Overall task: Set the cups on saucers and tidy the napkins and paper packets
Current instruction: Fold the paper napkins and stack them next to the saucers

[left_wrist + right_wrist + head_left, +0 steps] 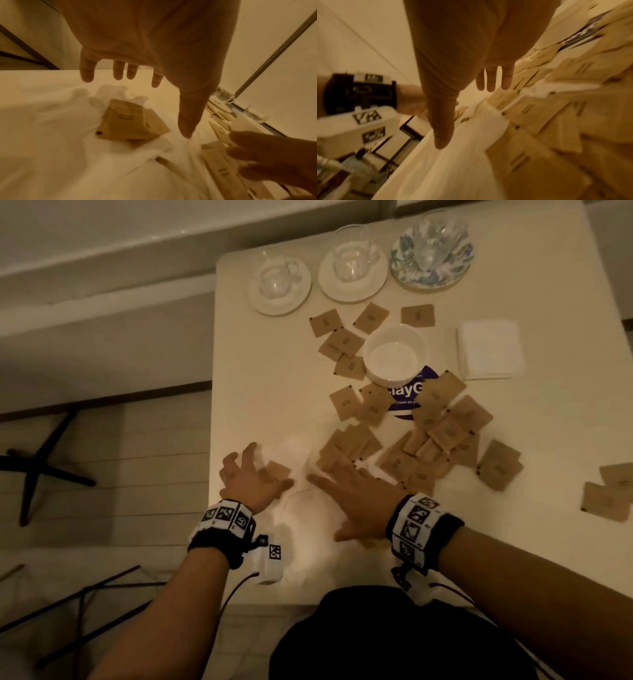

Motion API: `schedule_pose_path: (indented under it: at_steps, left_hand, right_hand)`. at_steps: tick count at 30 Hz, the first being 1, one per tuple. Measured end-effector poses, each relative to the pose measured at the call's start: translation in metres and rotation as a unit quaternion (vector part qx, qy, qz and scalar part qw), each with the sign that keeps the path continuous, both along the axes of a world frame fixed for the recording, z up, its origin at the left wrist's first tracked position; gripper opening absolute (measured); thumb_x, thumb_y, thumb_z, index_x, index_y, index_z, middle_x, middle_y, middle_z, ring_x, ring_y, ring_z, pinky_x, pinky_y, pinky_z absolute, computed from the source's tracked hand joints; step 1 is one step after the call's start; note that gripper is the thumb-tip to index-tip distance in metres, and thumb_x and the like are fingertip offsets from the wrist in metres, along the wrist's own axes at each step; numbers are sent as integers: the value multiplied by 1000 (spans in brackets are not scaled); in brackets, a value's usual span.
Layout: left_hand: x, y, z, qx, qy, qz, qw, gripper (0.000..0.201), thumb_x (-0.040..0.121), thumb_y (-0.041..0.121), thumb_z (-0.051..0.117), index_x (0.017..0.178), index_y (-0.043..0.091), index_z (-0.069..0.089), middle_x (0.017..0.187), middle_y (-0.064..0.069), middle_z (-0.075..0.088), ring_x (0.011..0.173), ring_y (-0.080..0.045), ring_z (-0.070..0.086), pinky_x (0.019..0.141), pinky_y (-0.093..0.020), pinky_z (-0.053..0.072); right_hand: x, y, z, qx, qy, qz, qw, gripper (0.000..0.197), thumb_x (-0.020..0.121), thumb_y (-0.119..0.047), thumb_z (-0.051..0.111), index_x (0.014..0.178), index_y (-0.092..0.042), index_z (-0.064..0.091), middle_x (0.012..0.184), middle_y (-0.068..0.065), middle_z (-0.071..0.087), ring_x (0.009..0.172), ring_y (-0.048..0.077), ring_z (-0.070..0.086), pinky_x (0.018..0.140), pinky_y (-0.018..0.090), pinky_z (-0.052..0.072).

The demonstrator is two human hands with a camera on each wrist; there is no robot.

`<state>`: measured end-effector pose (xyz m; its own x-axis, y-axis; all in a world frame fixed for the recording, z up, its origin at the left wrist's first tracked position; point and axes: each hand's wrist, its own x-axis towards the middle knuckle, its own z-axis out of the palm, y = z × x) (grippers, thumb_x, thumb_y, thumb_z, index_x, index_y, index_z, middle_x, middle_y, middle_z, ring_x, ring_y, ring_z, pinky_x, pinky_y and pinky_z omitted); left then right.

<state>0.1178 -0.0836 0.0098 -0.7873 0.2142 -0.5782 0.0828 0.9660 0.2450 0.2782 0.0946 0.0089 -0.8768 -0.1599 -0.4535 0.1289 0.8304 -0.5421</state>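
Three glass cups stand on saucers at the table's far end; the rightmost saucer is floral. Brown paper packets lie scattered over the middle. A crumpled white napkin lies near the front edge with a brown packet on it. My left hand hovers over that packet, fingers spread, holding nothing. My right hand is flat and open over the napkin's right side, beside the packets.
A white bowl sits mid-table, partly over a purple round sticker. A folded napkin stack lies to the bowl's right. More packets lie near the right edge. Dark chair legs stand left of the table.
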Motion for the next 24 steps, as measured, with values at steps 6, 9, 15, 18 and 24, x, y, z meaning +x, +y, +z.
schedule_pose_path:
  at_steps: [6,9,15,18,24]
  left_hand:
    - [9,-15,-25,13,9,-11,1000,91,71,52,72,147,37,24,141,-11,21,131,-33,23,104,-48,34]
    - [10,-16,-30,45,18,-14,999,92,65,47,81,143,36,33,133,-10,24,124,-34,27,95,-38,35]
    - [14,-4,-30,91,6,-58,994,74,71,44,78,135,28,44,129,-9,35,119,-34,40,98,-38,37]
    - [16,12,-26,106,-12,-83,991,59,76,43,73,128,26,50,126,-7,44,117,-31,46,98,-36,39]
    - [15,40,-18,214,-62,-44,974,32,84,39,70,112,26,62,113,2,60,98,-16,60,82,-26,44]
  right_hand:
    - [-8,-58,-27,103,23,106,989,136,57,-64,81,154,-20,-3,162,16,3,147,34,10,116,54,15]
    - [-10,-62,-29,134,28,82,987,119,63,-59,80,152,-14,16,157,18,17,140,34,24,111,51,26]
    - [-14,-50,-23,134,59,47,988,45,83,-38,65,121,-15,55,121,12,49,106,32,49,90,44,39]
    - [-16,-39,-20,133,64,29,989,31,88,-31,55,115,-16,58,113,8,55,102,30,52,88,41,36]
    - [-16,-7,3,-10,108,-104,989,24,81,-30,63,105,-26,58,99,-6,61,94,18,55,81,32,32]
